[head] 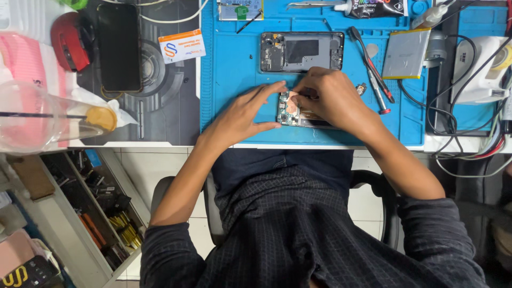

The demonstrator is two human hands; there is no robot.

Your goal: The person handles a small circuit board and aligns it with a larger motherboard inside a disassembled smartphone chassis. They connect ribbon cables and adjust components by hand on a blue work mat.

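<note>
Left hand (242, 114) spread, bracing opened phone (295, 112) — lying crosswise; right hand (333, 98) pinches a tool.

Counts on the bench, as we see them

We count two bare hands, left hand (242, 114) and right hand (333, 98), over one opened phone (290, 113); one separate phone frame (302, 52) lies on one blue work mat (229, 64). We also count one flat silver battery (405, 53), one intact black phone (118, 47), one red mouse (70, 41), one printed card (182, 46), one clear plastic cup (48, 117) and one red-tipped screwdriver (380, 95).
</note>
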